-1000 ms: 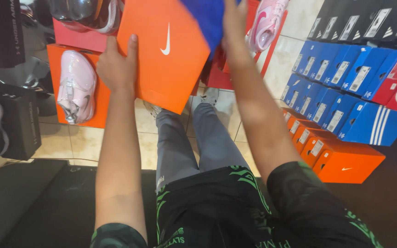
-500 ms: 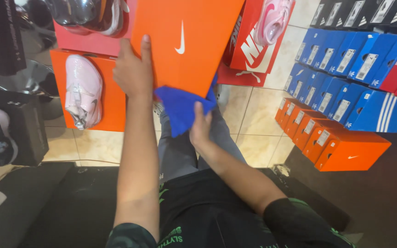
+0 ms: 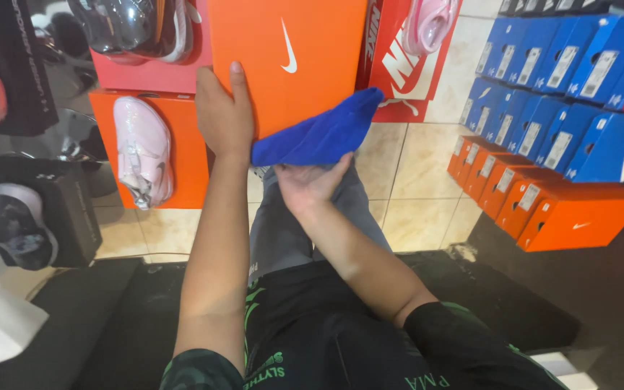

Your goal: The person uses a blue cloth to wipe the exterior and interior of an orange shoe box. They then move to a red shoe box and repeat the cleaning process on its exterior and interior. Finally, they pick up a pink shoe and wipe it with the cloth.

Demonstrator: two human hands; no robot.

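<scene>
An orange shoe box (image 3: 290, 58) is held up in front of me. My left hand (image 3: 222, 115) grips its left edge, fingers laid on the front face. Just below the box's lower edge, my right hand (image 3: 308, 182) holds a blue cloth (image 3: 323, 133), palm up, with the cloth bunched against the box's bottom right corner. My legs in grey trousers show beneath both arms.
Orange and red boxes with a pink shoe (image 3: 142, 148) on display stand at the left. Blue shoe boxes (image 3: 557, 79) and orange boxes (image 3: 543, 202) are stacked at the right on the tiled floor. A black box with a dark shoe (image 3: 27, 217) sits far left.
My right hand dropped from the top of the box to below it, carrying the blue cloth down to the lower edge. The box rose and shifted slightly right in view.
</scene>
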